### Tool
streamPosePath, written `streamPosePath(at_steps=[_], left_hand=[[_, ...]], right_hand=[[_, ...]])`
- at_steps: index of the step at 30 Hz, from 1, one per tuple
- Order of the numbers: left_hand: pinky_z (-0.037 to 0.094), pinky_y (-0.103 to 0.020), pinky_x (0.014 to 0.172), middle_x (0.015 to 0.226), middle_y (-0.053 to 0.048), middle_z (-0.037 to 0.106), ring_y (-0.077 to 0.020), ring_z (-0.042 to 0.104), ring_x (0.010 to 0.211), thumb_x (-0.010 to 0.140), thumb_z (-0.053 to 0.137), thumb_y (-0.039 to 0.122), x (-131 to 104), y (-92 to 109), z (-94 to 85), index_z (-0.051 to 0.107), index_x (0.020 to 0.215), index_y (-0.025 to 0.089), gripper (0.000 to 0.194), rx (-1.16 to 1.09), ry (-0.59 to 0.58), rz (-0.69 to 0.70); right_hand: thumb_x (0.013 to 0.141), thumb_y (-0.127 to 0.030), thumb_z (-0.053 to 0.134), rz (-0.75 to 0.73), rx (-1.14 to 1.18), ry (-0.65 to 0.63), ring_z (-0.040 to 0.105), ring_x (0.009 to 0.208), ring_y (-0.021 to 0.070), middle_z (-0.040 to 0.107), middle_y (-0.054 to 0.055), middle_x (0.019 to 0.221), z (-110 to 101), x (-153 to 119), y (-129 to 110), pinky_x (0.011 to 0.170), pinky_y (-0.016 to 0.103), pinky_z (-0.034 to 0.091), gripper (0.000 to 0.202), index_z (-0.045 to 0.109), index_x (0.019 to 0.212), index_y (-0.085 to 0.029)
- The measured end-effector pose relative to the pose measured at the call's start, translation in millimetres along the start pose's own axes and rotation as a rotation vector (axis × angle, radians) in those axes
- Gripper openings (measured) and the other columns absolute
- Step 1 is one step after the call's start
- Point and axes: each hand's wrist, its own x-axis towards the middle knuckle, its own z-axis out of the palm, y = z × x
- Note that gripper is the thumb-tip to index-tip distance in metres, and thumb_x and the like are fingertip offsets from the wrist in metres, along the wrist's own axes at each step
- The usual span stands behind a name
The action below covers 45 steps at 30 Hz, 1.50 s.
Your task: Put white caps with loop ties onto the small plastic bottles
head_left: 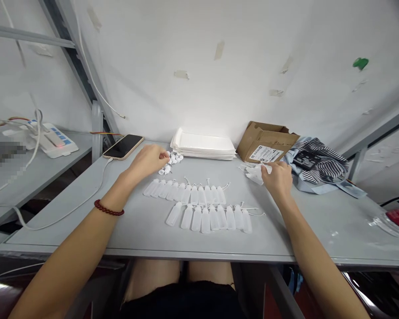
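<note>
Two rows of small translucent bottles lie on the grey table: a back row (194,195) and a front row (213,219). Thin white strings trail from several of their necks. My left hand (150,159) is closed at the small pile of white caps (175,158), its fingertips pinched; what they hold is too small to name. At the right, my right hand (276,177) has its fingers closed at a small heap of translucent pieces (253,172) with white strings. Whatever is between those fingers is mostly hidden.
Behind the rows lies a stack of white envelopes (204,145). An open cardboard box (266,141) stands beside striped cloth (322,159). A phone (123,146) with a white cable (99,186) is at the left; a red-labelled bottle (397,221) lies far right.
</note>
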Motion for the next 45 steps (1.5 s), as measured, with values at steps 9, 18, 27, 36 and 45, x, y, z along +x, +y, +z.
streamPosePath(at_steps=[9, 18, 27, 36, 45], left_hand=[[0.032, -0.029, 0.052, 0.065, -0.008, 0.067, -0.025, 0.062, 0.066, 0.07, 0.057, 0.031, -3, 4, 5.2, 0.067, 0.06, 0.02, 0.018, 0.117, -0.096, -0.114], [0.035, -0.029, 0.054, 0.079, -0.01, 0.069, -0.0271, 0.063, 0.075, 0.07, 0.059, 0.036, -3, 8, 12.8, 0.067, 0.064, 0.02, 0.019, 0.234, -0.205, -0.153], [0.036, -0.029, 0.054, 0.071, -0.01, 0.067, -0.0262, 0.062, 0.07, 0.069, 0.057, 0.029, -3, 9, 19.9, 0.063, 0.061, 0.019, 0.014, 0.236, -0.192, -0.14], [0.035, -0.03, 0.054, 0.073, -0.011, 0.067, -0.0272, 0.062, 0.07, 0.07, 0.057, 0.032, -3, 8, 21.0, 0.059, 0.057, 0.02, 0.018, 0.213, -0.174, -0.126], [0.035, -0.03, 0.054, 0.071, -0.011, 0.065, -0.0266, 0.061, 0.068, 0.069, 0.056, 0.03, -3, 6, 22.3, 0.061, 0.059, 0.019, 0.016, 0.199, -0.169, -0.133]], right_hand=[[0.08, -0.038, 0.056, -0.169, 0.354, -0.239, 0.06, 0.074, 0.0193, 0.066, 0.008, 0.091, -5, -14, -37, 0.06, 0.032, 0.05, 0.023, 0.068, 0.086, -0.019], [0.077, -0.043, 0.065, -0.243, 0.585, -0.668, 0.058, 0.075, 0.0178, 0.065, 0.006, 0.092, -23, -26, -59, 0.064, 0.032, 0.049, 0.026, 0.068, 0.089, -0.02], [0.076, -0.04, 0.068, -0.431, 0.601, -0.825, 0.059, 0.084, 0.0196, 0.066, 0.007, 0.104, -29, -32, -70, 0.065, 0.031, 0.046, 0.03, 0.067, 0.099, -0.021], [0.075, -0.041, 0.069, -0.467, 0.577, -0.901, 0.061, 0.094, 0.023, 0.066, 0.006, 0.113, -33, -36, -75, 0.07, 0.034, 0.048, 0.036, 0.064, 0.107, -0.024], [0.074, -0.039, 0.07, -0.42, 0.535, -0.959, 0.058, 0.107, 0.0237, 0.063, 0.005, 0.123, -35, -37, -77, 0.081, 0.037, 0.05, 0.042, 0.062, 0.113, -0.026]])
